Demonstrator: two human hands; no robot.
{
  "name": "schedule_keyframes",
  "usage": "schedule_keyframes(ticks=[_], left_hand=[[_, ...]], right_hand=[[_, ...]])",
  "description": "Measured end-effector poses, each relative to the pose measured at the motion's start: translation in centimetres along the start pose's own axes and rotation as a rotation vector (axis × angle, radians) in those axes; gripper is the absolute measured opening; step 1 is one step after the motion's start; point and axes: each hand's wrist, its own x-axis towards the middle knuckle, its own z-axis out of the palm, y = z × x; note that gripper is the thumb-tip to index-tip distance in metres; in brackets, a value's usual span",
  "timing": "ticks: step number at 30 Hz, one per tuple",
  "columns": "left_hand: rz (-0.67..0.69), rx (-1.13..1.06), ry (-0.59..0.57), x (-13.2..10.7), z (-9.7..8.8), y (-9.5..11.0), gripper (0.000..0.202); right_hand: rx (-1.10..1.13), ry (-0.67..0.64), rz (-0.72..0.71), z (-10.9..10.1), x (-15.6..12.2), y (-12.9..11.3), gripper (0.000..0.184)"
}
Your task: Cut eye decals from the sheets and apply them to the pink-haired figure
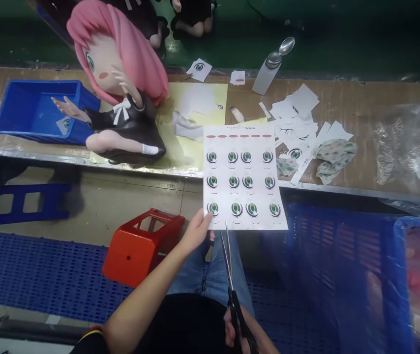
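My left hand (196,231) pinches the lower left corner of a white sticker sheet (244,177) printed with rows of green eye decals, holding it up in front of the bench edge. My right hand (236,330) grips the black handles of a pair of scissors (231,285). The blades point upward and their tips sit at the sheet's bottom edge, between the first and second columns of decals.
A pink-haired doll in a black dress (121,83) sits on the wooden bench (361,132) beside a blue tray (35,110). Cut paper scraps (306,128), a white bottle (269,69) and plastic bags (412,147) lie on the bench. A red stool (139,248) and blue crates (343,275) stand on the floor.
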Motion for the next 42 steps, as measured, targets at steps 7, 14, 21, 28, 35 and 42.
schedule_keyframes(ticks=[7,14,21,28,35,42], left_hand=[[0.024,0.051,-0.011,-1.1,-0.6,-0.5,0.03],[0.028,0.056,-0.01,-1.7,-0.4,-0.3,0.028],[0.027,0.057,-0.005,-1.7,-0.4,0.2,0.027],[0.016,0.057,-0.011,-1.6,-0.5,0.6,0.027],[-0.006,0.058,-0.013,-1.3,-0.9,0.6,0.027],[-0.021,0.048,-0.019,-1.2,-0.8,1.2,0.026]], right_hand=[[-0.072,0.062,-0.162,0.3,3.3,-2.3,0.064],[-0.065,0.076,-0.147,0.6,3.9,-2.9,0.065],[-0.055,0.134,-0.159,1.2,3.7,-3.0,0.061],[-0.044,0.167,-0.181,1.2,4.4,-2.1,0.059],[-0.06,0.207,-0.155,1.8,4.7,-3.0,0.059],[-0.118,0.309,-0.094,3.1,4.6,-4.1,0.057]])
